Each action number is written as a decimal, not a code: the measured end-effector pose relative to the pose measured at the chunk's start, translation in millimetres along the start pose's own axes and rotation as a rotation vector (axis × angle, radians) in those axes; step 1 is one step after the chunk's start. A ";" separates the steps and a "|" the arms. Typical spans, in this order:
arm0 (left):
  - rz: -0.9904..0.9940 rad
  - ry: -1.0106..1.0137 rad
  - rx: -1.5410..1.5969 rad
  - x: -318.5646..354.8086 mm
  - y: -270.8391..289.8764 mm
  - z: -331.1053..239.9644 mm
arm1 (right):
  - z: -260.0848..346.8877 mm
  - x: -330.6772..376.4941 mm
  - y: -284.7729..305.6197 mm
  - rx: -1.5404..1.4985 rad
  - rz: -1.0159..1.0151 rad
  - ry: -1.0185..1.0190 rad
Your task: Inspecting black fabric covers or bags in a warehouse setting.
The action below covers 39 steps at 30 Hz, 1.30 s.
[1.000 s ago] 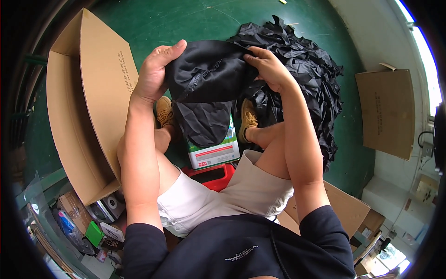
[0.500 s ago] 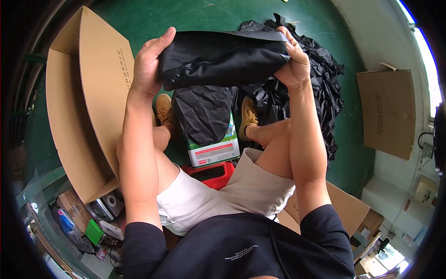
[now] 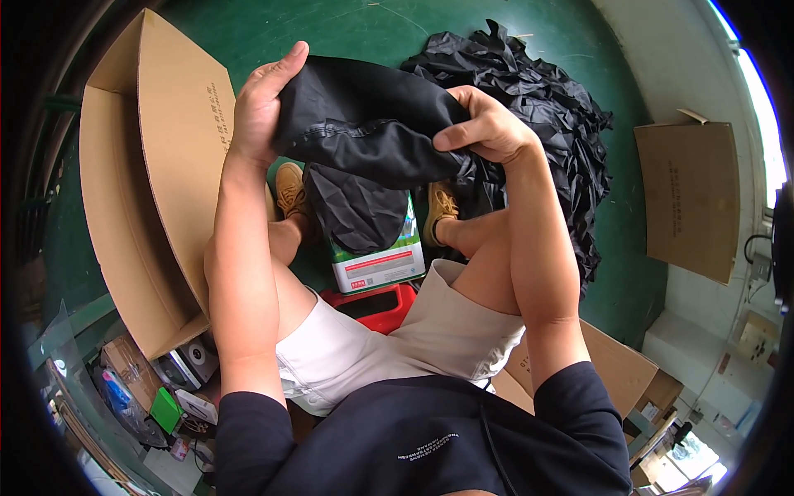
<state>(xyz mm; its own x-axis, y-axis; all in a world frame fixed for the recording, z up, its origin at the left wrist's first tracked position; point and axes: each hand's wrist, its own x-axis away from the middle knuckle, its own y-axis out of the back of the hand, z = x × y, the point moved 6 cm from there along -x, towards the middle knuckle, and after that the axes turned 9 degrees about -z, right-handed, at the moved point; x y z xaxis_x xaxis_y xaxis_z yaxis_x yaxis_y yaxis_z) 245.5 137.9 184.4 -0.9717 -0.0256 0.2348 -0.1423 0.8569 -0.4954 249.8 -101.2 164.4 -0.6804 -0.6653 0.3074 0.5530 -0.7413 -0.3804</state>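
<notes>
A piece of black fabric (image 3: 364,103) with a gathered seam along its near side is stretched between my two hands above my shins. At its left end my left hand (image 3: 261,107) grips it, thumb pointing up and away. My right hand (image 3: 490,131) pinches the right end, with the thumb on the near side and the fingers partly hidden behind the cloth. Below it, another black cloth piece (image 3: 364,217) lies over a white and green can (image 3: 380,269) between my feet. A heap of crumpled black cloth pieces (image 3: 554,124) spreads on the floor to the right.
A tall open cardboard box (image 3: 186,157) stands close by my left arm. Another carton (image 3: 691,202) leans at the right wall. Between my thighs sits a red plastic object (image 3: 393,310). Assorted items, including a green box (image 3: 166,410), lie at lower left on the green floor (image 3: 331,29).
My right hand has moved inward and slightly down, turning so its thumb lies on the near side. The fabric now sags and bends down at the right; my left hand stays almost in place.
</notes>
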 end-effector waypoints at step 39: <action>-0.008 -0.099 -0.289 -4.5 8.2 -0.5 | -17.6 -20.5 -15.0 0.106 -0.112 -0.053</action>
<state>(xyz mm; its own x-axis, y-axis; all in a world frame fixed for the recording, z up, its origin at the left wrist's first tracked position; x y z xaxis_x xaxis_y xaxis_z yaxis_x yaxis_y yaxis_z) 248.9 145.3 179.8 -0.9865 -0.0712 0.1478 -0.1045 0.9672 -0.2316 246.9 -74.8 148.4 -0.7156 -0.5800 0.3892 0.5248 -0.8142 -0.2484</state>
